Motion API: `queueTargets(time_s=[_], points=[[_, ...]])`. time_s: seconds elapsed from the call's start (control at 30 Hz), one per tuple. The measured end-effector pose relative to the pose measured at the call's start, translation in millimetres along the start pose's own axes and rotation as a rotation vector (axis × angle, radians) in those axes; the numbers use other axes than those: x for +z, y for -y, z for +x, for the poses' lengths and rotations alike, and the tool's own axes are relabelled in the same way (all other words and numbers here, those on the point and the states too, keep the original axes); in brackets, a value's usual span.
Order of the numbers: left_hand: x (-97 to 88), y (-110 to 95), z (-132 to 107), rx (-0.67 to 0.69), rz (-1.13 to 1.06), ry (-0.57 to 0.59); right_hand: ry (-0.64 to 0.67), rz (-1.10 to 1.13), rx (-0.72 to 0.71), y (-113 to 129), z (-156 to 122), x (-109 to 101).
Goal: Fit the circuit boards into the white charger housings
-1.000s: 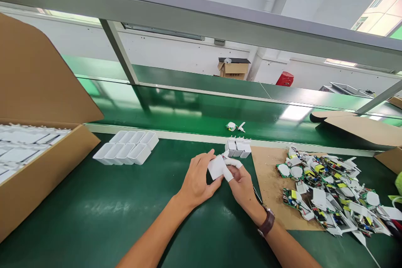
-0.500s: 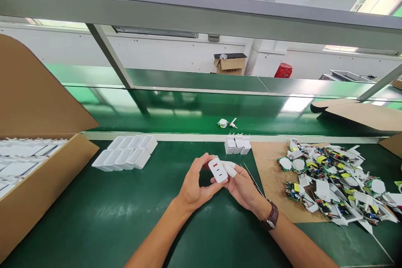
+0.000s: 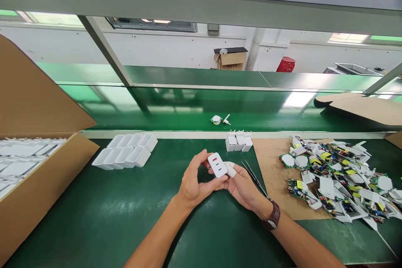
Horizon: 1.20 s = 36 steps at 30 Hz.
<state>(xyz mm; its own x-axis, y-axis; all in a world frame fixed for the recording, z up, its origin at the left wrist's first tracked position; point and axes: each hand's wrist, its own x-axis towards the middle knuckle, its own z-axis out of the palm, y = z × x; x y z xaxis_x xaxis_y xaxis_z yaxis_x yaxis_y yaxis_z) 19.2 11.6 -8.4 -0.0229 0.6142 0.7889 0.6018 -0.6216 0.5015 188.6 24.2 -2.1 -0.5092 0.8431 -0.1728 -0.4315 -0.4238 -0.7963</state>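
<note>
Between both hands, above the green bench, is a white USB charger (image 3: 217, 165), its port face with one red slot and two dark slots turned up toward me. My left hand (image 3: 194, 182) closes on it from the left with thumb and fingers. From the right, my right hand (image 3: 241, 184) grips it too, white covers on its fingertips and a watch (image 3: 272, 216) at the wrist. A pair of tweezers (image 3: 255, 177) lies beside my right hand. White chargers with pins up (image 3: 238, 141) stand in a small group behind the hands.
Empty white housings (image 3: 125, 151) sit in rows at left, near a cardboard box (image 3: 50, 184) of white parts. Circuit boards with white pieces (image 3: 339, 180) are heaped on a brown sheet (image 3: 271, 176) at right. A small board (image 3: 216, 119) rests on the green ledge behind.
The charger stays in both hands, at nearly the same spot and with a slightly changed tilt. The camera view has shifted a little, and more of the tweezers shows.
</note>
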Motion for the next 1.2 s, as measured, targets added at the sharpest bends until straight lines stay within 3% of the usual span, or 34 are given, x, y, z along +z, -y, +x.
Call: queueTargets(time_s=[0.2, 0.3, 0.4, 0.5, 0.6, 0.7, 0.77, 0.9, 1.03, 1.2], points=[[0.8, 0.6, -0.5, 0.024, -0.042, -0.006, -0.001, -0.018, 0.003, -0.7, -0.1, -0.5], [0.0, 0.0, -0.4, 0.014, -0.027, 0.033, -0.046, -0.121, -0.068, -3.5, 3.0, -6.3], [0.7, 2.8, -0.5, -0.044, 0.051, 0.133, -0.165, -0.426, -0.347, -4.8, 6.1, -14.7], [3.8, 13.0, -4.2, -0.135, 0.078, 0.235, -0.159, -0.836, -0.673, -4.2, 6.3, -19.7], [5.6, 25.3, -9.6, -0.270, -0.029, 0.320, -0.134, -1.062, -0.778, -7.2, 5.7, -21.1], [2.1, 29.0, -10.4, -0.367, -0.215, 0.355, -0.223, -1.060, -0.685, -14.7, 7.8, -24.3], [-2.3, 25.1, -7.5, -0.360, -0.341, 0.366, -0.249, -1.019, -0.586, -18.3, 10.0, -28.6], [-7.1, 13.6, -0.4, -0.337, -0.497, 0.464, -0.116, -0.995, -0.315, -15.4, 12.0, -37.5], [-1.9, 12.3, 2.3, -0.343, -0.401, 0.498, 0.010, -0.921, -0.196, -8.5, 11.9, -39.1], [-1.9, 14.4, 5.2, -0.244, -0.225, 0.476, 0.017, -0.895, -0.171, -7.3, 12.0, -36.2]])
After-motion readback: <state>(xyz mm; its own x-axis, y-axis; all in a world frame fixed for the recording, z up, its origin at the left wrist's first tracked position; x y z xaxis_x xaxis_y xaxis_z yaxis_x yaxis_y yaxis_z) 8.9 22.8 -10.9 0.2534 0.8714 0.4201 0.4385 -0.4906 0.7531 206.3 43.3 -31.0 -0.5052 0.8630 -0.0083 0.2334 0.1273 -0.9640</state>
